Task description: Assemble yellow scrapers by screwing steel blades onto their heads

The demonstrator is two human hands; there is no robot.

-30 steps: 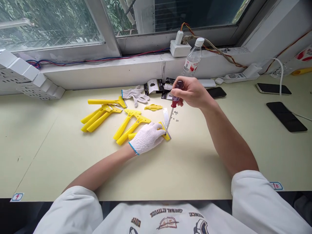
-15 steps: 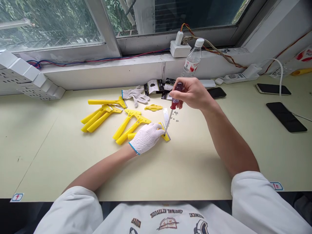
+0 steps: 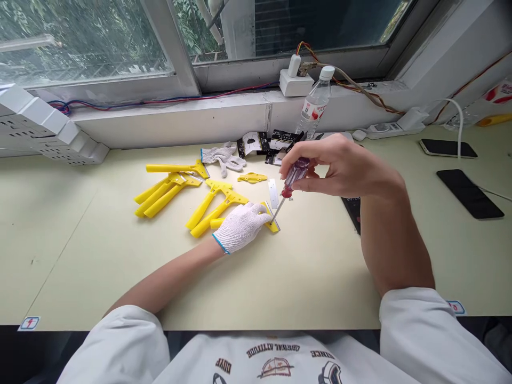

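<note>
My left hand [image 3: 242, 226], in a white knitted glove with a blue cuff edge, is closed over a yellow scraper [image 3: 273, 226] and presses it to the table. The scraper's head pokes out past my fingers; its handle end shows left of the glove. My bare right hand [image 3: 332, 166] grips the clear purplish handle of a screwdriver [image 3: 294, 178], which leans right. Its tip meets the scraper's head, where any screw is too small to make out. A thin metal blade [image 3: 273, 193] lies just beyond. Small screws near it are mostly hidden by my right hand.
More yellow scrapers [image 3: 168, 196] lie to the left. A yellow plastic piece [image 3: 252, 177], a spare glove [image 3: 224, 158] and black printed cards [image 3: 253, 144] lie behind. A water bottle [image 3: 315, 104] stands by the sill. Phones [image 3: 470, 193] with a white cable lie right.
My right hand has shifted right and nearer, with its wrist raised, tilting the screwdriver further over. Its tip stays on the scraper's head. My left hand has hardly moved.
</note>
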